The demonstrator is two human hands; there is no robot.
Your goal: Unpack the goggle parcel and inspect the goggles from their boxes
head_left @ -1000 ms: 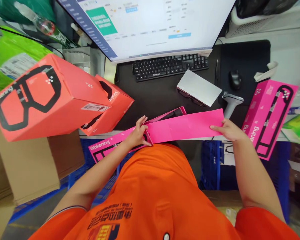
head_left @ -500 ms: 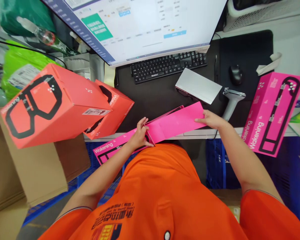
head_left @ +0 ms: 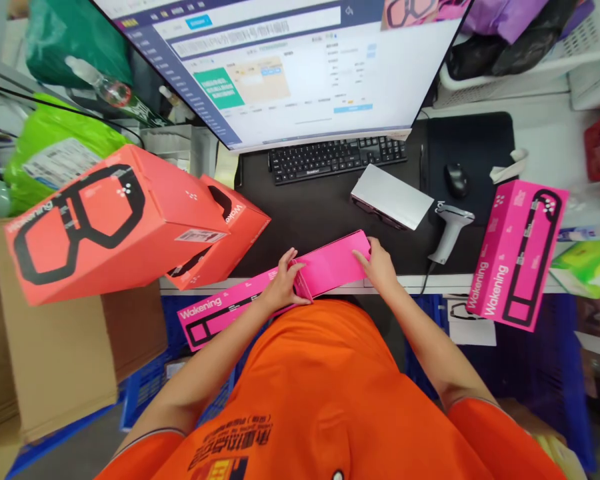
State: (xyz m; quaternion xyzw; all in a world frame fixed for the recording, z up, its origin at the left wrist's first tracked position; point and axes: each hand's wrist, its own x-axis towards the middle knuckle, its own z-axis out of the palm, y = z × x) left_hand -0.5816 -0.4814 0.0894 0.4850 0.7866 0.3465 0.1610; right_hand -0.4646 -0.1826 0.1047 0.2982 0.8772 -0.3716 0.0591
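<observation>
A long pink "Wakening" box (head_left: 220,313) lies across the desk's front edge, its left end hanging past the edge. A plain pink inner piece (head_left: 330,267) sticks out of the box's right end. My left hand (head_left: 283,283) grips the box at its open end. My right hand (head_left: 377,260) presses against the far end of the inner piece, fingers closed on it. Both hands sit just in front of my orange shirt.
Two orange-red boxes (head_left: 115,213) are stacked at the left over a cardboard carton (head_left: 55,353). A second pink box (head_left: 517,257) leans at the right. A silver box (head_left: 393,197), scanner (head_left: 447,230), mouse (head_left: 455,179), keyboard (head_left: 337,157) and monitor (head_left: 290,60) fill the black mat.
My right hand has moved left, sliding the pink inner piece into the box, so much less of it sticks out. My left hand has kept its hold. The view tilted up slightly.
</observation>
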